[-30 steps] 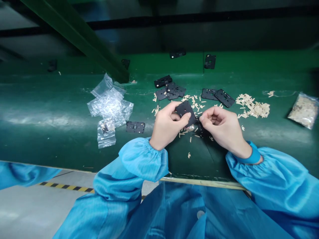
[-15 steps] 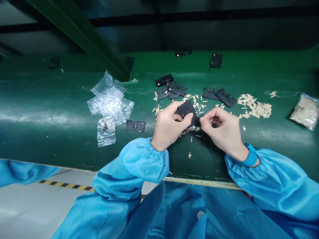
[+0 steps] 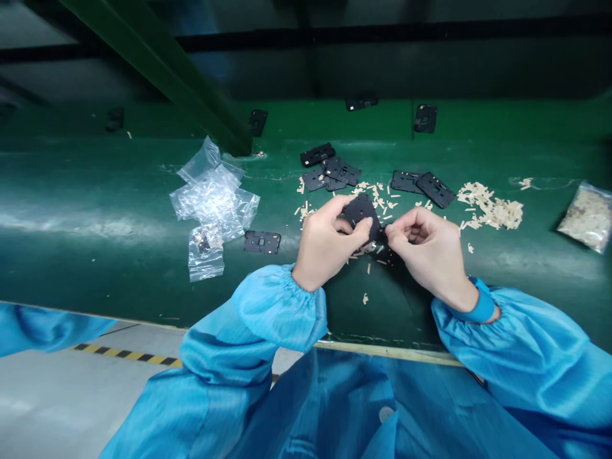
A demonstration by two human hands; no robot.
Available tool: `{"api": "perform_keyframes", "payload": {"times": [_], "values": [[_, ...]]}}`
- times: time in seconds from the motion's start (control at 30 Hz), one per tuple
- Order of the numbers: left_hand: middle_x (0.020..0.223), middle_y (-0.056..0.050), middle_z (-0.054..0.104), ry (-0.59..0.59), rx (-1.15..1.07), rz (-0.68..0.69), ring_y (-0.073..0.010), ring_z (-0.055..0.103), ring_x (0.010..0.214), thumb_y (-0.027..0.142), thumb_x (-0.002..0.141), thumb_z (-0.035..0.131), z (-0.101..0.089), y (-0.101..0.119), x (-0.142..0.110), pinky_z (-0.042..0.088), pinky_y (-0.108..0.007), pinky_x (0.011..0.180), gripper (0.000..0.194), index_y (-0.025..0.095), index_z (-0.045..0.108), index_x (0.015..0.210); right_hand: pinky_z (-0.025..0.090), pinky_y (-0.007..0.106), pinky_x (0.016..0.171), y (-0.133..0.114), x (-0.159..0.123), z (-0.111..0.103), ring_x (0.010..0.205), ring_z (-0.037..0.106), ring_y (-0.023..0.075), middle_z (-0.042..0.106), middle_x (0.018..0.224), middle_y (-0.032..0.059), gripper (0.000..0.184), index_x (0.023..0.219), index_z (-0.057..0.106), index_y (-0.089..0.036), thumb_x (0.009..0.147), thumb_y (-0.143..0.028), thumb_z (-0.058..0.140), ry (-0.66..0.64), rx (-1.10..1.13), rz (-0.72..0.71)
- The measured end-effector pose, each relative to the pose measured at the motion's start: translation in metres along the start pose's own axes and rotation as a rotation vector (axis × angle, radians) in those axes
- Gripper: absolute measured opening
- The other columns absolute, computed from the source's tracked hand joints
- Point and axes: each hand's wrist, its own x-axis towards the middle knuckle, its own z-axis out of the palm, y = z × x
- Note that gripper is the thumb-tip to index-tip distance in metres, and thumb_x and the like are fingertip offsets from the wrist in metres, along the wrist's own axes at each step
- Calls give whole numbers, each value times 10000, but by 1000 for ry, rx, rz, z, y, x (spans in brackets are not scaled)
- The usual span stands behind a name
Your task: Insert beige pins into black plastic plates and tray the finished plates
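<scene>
My left hand [image 3: 327,239] is closed on a thin black plastic plate [image 3: 362,212], thumb on its face, held tilted above the bench. At the plate's lower right corner, my right hand [image 3: 423,245] is closed in a pinch. A small dark bit shows by those fingertips, too small to name. Beneath and around the plate lie small cream-coloured pieces [image 3: 381,203]. Just behind is a pile of similar black plates [image 3: 335,171]. Two more black plates [image 3: 435,189] overlap beyond my right hand, and a single one [image 3: 262,242] lies left of my left hand.
Clear plastic bags [image 3: 213,197] are heaped on the green bench [image 3: 119,255] at left. A heap of cream pieces [image 3: 492,205] and a filled bag [image 3: 587,217] lie at right. A green post [image 3: 191,83] rises behind. At far left is a blue sleeve [image 3: 48,328].
The view has shifted slightly, so things at the back appear a little farther right. Both hands keep nearly the same pose at the black plate.
</scene>
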Motion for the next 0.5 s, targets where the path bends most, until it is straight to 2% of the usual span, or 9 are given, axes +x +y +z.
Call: {"api": "perform_keyframes", "payload": {"times": [0.5], "values": [[814, -5, 759, 9, -2, -4, -136, 738, 662, 246, 799, 727, 1, -2, 0, 575, -184, 570, 306, 190, 709, 1100, 467, 253, 538, -1, -2, 1, 546, 567, 117, 652, 651, -21, 113, 742, 637, -211, 818, -160, 703, 40, -92, -106]]}}
